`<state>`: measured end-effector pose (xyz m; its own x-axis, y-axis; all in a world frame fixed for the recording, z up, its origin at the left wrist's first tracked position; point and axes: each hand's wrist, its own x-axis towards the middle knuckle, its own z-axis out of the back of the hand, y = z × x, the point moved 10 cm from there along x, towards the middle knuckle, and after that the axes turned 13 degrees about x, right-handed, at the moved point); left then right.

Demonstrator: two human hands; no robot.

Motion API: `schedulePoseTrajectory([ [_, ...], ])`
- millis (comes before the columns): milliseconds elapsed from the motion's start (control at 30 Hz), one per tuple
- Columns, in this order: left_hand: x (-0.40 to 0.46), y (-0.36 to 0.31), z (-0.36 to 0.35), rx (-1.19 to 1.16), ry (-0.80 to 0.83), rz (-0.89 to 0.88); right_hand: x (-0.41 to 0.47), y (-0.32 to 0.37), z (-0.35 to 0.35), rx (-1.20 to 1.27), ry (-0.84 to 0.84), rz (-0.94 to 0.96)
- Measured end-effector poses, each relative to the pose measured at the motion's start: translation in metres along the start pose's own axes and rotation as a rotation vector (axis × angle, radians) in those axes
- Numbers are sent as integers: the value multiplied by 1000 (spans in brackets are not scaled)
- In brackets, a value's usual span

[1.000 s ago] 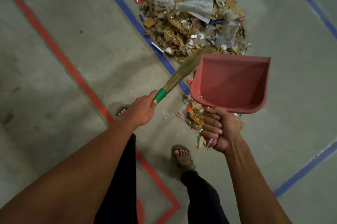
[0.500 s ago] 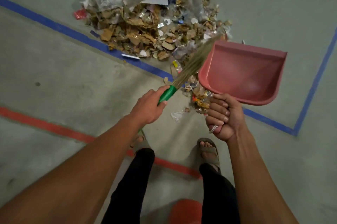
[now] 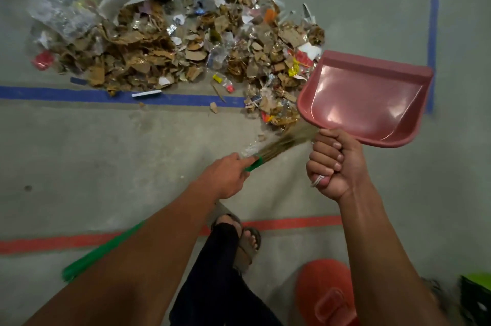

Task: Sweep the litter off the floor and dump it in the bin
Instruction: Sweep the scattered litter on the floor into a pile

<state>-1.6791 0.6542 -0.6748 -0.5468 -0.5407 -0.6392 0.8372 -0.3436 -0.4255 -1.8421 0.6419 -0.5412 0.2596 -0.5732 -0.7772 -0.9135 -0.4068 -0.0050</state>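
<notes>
I'd swung round since a second ago: litter point(image 3: 170, 41) lay ahead across the blue line. Left hand point(image 3: 225, 179) gripped the broom point(image 3: 281, 145), now low by the pile's edge; right hand point(image 3: 333, 166) clenched the empty dustpan point(image 3: 366, 97). Sweeping in looked next.

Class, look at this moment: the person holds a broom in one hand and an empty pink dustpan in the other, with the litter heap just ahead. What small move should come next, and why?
Probably lower the dustpan to the floor beside the litter. The right hand holds it in the air, empty, while the left hand grips the broom, whose bristles already lie near the heap's edge.
</notes>
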Motion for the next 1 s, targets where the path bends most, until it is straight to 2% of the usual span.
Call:
schedulePoseTrajectory([
  [100, 12, 7, -48, 136, 169, 67, -12, 0, 37, 40, -3, 36],
  [167, 19, 25, -67, 157, 210, 168, -22, -5, 58, 58, 7, 47],
  [300, 32, 65, -66, 142, 56, 356, -43, -22, 103, 69, 8, 39],
  [500, 20, 104, -20, 78, -192, 514, -64, -49, 137, 89, 40, 28],
  [633, -27, 102, -2, 31, -308, 537, -78, -65, 138, 99, 82, 6],
  [867, -115, 81, -18, -37, -443, 459, -101, -85, 138, 101, 116, 5],
  [1000, -135, 90, -25, -130, -531, 542, -107, -92, 145, 84, 80, 27],
])
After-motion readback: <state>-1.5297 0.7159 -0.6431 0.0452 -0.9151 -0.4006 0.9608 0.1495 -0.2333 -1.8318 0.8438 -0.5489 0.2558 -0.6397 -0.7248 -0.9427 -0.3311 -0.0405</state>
